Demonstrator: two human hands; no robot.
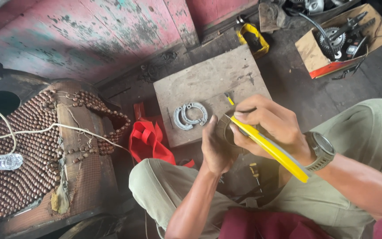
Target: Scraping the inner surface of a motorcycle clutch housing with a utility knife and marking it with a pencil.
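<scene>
A wooden-bead seat cover (27, 163) sits at nine o'clock; brake shoes (191, 116) lie on a board (208, 79). Centre — left hand (215, 148) cups a curved lining strip (224, 128); right hand (266, 128) grips a yellow utility knife (273, 150), cut unfinished.

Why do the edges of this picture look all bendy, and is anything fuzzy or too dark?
In the head view the wide lens curves the edges, so the pink painted wooden wall bows; daylight is soft, without harsh glare; the right hand gripping the long yellow-handled tool looks sharp, as do the grey curved metal brake shoes on the bare wooden board; the bottom corners turn dark and soft.
</scene>
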